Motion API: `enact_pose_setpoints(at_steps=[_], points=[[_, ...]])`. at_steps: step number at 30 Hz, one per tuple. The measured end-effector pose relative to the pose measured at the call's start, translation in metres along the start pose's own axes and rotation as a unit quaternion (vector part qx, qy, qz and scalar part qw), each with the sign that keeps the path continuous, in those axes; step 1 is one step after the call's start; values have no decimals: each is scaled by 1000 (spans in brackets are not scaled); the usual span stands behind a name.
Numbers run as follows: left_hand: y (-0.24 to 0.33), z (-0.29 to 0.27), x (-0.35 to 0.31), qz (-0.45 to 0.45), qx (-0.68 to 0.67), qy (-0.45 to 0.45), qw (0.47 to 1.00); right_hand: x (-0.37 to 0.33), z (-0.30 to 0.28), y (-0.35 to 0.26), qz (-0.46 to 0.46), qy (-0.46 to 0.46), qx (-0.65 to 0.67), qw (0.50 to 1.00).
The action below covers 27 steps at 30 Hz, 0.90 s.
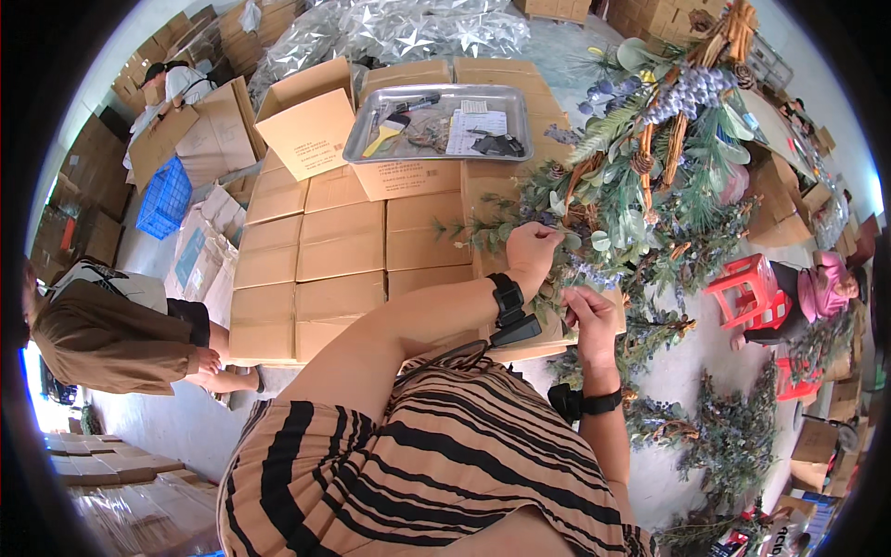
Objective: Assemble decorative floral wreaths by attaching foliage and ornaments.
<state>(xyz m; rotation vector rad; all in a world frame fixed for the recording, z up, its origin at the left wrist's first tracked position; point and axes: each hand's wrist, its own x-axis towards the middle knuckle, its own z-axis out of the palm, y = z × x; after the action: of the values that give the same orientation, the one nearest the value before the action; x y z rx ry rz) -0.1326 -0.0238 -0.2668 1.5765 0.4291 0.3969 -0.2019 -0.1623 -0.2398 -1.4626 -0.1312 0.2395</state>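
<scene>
A large artificial greenery arrangement (613, 186) with brown twigs, pine cones, blue berry clusters and green leaves stands at the right of the carton stack. My left hand (533, 252) reaches to its near left side, thumb and fingertips pinched together by the leaves. Just below and to the right, my right hand (592, 320) is also closed in a pinch, its fingers curled beside the lower sprigs. Whatever lies between the fingertips of either hand is too small to make out. Both wrists wear black bands with small devices.
Sealed cardboard boxes (340, 243) form the work surface, with a metal tray (436, 158) of tools and papers on top. An open carton (306, 130) stands beside it. More greenery (733, 427) lies on the floor at right, near red stools (745, 290). Other people are around.
</scene>
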Motion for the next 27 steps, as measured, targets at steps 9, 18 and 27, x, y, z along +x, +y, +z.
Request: enact_pose_setpoints(at_steps=[9,18,27], points=[[5,-52,0,-2,-66,-124,990,-2,-20,2,-2,31,12,999],[12,-60,4,-59,-89,-193,975,0,-23,0,-7,44,18,999],[9,-36,22,194,213,-276,917,1,-28,1,-18,38,13,999]])
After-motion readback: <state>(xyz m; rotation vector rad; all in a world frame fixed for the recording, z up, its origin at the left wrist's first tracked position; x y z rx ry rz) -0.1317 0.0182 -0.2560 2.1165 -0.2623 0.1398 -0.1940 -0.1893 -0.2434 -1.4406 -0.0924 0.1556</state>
